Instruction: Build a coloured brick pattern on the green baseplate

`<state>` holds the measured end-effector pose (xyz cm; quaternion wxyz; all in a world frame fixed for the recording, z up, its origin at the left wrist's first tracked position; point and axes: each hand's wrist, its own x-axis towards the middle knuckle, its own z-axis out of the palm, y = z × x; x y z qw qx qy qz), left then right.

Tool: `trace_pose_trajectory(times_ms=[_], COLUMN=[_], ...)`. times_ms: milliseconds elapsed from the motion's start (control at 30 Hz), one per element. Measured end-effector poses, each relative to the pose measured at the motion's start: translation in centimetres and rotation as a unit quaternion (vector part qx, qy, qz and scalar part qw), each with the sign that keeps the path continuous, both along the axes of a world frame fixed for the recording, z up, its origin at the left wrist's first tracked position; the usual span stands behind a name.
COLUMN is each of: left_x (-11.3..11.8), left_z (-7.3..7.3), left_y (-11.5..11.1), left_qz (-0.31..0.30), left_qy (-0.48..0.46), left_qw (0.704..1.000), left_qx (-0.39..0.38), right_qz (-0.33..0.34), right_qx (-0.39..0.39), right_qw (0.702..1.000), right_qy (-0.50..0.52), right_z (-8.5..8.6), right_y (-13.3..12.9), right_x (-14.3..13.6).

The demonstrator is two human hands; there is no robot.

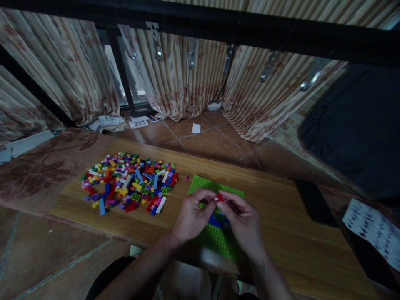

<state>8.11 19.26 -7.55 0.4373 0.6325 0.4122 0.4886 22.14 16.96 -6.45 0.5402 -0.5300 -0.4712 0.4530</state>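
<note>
Above a green studded baseplate (215,241), my two hands meet at the fingertips. A small red toy building brick (220,196) is pinched between the thumb and fingers of my right hand (245,216). My left hand (193,212) is closed in a pinch right beside it. A tiny pale bit shows at the left fingertips, too small to make out. Blue bricks (215,221) sit on the baseplate beneath my hands, partly hidden by them. The baseplate lies on a wooden table (281,250).
Left of the baseplate spreads a big pile of mixed coloured bricks (125,183). One magenta brick (186,178) lies apart from it. A dark flat object (315,204) and a printed sheet (373,231) lie to the right. Beyond the table are striped curtains (175,79) and a tiled floor.
</note>
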Motion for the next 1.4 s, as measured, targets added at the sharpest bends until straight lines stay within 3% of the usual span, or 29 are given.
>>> trace_pose_trajectory(times_ms=[100,233,433,700,1100,1400], left_x=[0.0,-0.7,-2.2,-2.1,-2.1,-2.2], left_z=[0.1,0.2,-0.2,-0.8,-1.2,-1.2], left_y=[-0.1,0.6,2.5,2.5,2.4,2.4], left_qz=[-0.003,0.027,0.083,0.062,0.047,0.031], left_qy=[-0.006,-0.019,-0.069,-0.065,-0.120,-0.099], left_qw=[1.000,0.999,0.991,0.980,0.960,0.956], left_qx=[-0.019,-0.029,-0.085,-0.177,-0.249,-0.273], right_qz=[-0.009,-0.069,-0.032,-0.004,0.036,0.072], right_qx=[-0.015,0.012,-0.011,-0.033,0.012,0.077], right_qw=[0.999,0.996,0.997,0.984,0.966,0.924], right_qy=[0.041,0.059,-0.076,-0.177,-0.256,-0.368], right_z=[0.0,-0.2,-0.7,-1.4,-2.3,-2.5], right_y=[0.3,0.8,0.6,0.3,0.8,1.2], right_x=[1.0,3.2,5.1,5.3,2.4,0.4])
